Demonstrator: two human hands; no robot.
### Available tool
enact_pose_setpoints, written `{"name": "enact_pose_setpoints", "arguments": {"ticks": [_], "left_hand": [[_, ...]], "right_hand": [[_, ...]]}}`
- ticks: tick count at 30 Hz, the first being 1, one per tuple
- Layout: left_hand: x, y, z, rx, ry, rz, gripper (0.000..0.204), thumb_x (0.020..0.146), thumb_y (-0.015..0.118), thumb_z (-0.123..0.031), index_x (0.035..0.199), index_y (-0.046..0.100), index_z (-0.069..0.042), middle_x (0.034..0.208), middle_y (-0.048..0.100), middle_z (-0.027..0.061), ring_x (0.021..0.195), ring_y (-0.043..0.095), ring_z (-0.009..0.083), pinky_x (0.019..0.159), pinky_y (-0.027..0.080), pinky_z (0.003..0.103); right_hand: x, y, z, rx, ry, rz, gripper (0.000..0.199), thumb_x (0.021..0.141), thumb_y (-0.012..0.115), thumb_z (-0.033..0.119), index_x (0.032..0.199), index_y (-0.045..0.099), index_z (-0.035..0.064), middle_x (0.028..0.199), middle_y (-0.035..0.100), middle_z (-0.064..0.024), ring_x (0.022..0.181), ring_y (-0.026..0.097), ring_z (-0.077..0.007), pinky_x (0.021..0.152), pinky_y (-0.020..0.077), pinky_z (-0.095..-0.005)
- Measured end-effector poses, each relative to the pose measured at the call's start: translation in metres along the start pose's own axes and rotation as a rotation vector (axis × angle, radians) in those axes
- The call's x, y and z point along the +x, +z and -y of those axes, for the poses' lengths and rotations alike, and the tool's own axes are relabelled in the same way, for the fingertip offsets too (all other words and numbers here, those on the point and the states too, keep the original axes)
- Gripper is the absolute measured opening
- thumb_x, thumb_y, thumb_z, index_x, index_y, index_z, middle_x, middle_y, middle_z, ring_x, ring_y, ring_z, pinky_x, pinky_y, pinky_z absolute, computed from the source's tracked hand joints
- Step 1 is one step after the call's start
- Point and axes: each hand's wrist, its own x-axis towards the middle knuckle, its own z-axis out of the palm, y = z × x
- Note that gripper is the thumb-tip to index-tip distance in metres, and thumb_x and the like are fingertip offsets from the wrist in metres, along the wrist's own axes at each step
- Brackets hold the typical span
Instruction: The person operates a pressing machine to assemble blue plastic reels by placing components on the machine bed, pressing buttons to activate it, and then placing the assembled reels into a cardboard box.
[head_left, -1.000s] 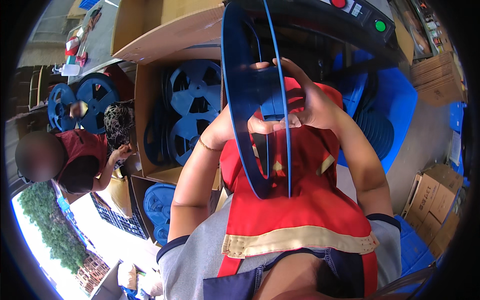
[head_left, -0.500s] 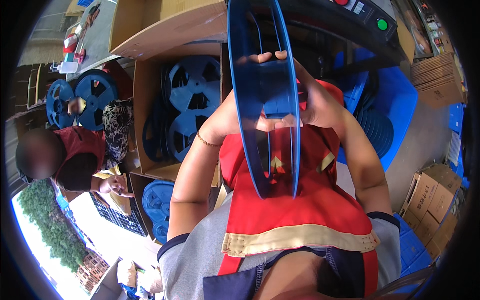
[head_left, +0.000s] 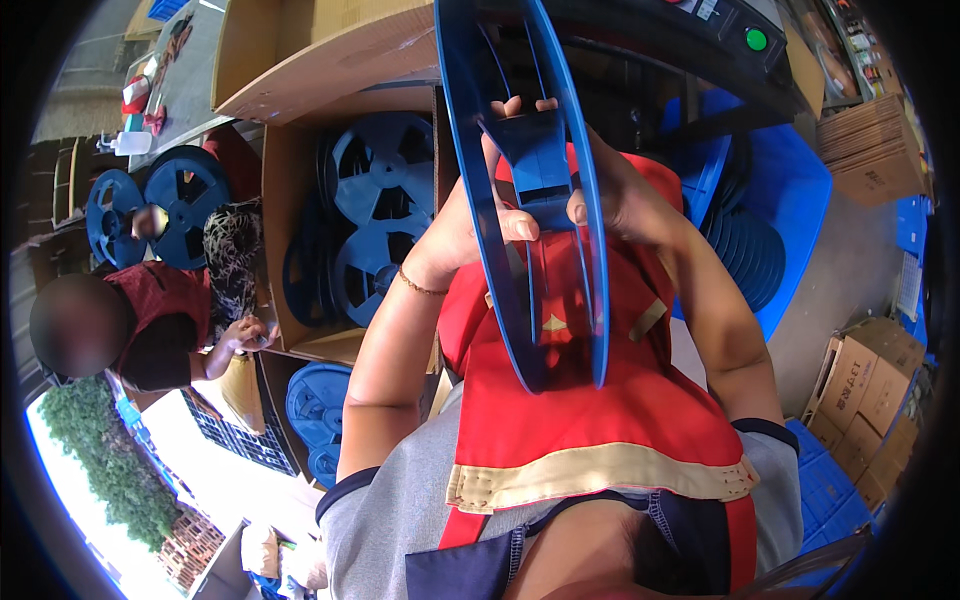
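above the open cardboard box (head_left: pixel 300 330) of reels, both hands grip a blue reel (head_left: pixel 520 190) edge-on: left hand (head_left: pixel 470 225) on one flange, right hand (head_left: pixel 620 200) seemingly on the other, inspecting; next needs steady turning.

reel (head_left: pixel 520 190): top rim is running off the upper edge of the frame
right hand (head_left: pixel 625 200): palm is hiding behind the reel's right flange
co-worker's face, left of frame: is showing blurred
cardboard box (head_left: pixel 300 200): reels deep inside are sitting in shadow, count unclear
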Motion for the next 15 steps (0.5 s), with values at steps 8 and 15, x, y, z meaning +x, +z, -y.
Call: {"name": "enact_pose_setpoints", "arguments": {"ticks": [8,15], "left_hand": [[0.006,0.005,0.003,0.375,0.056,-0.068,0.134,0.054,0.068,-0.078,0.148,0.015,0.001,0.135,0.044,0.025,0.116,0.056,0.0347,0.098,0.046,0.044],[0.009,0.067,-0.024,1.283,-0.121,-0.259,0.121,0.066,0.055,-0.079,0.146,0.019,0.005,0.139,0.037,0.0351,0.091,0.064,0.0474,0.073,0.056,0.043]], "right_hand": [[0.008,-0.006,-0.024,0.185,-0.155,0.025,0.105,0.069,0.079,0.051,0.149,0.025,0.011,0.125,0.054,-0.0144,0.112,0.056,-0.027,0.093,0.0472,-0.0357],[-0.011,-0.023,-0.029,0.304,-0.176,0.048,0.1,0.069,0.08,0.046,0.147,0.029,0.0092,0.131,0.05,-0.0151,0.118,0.052,-0.0273,0.097,0.0441,-0.0364]]}}
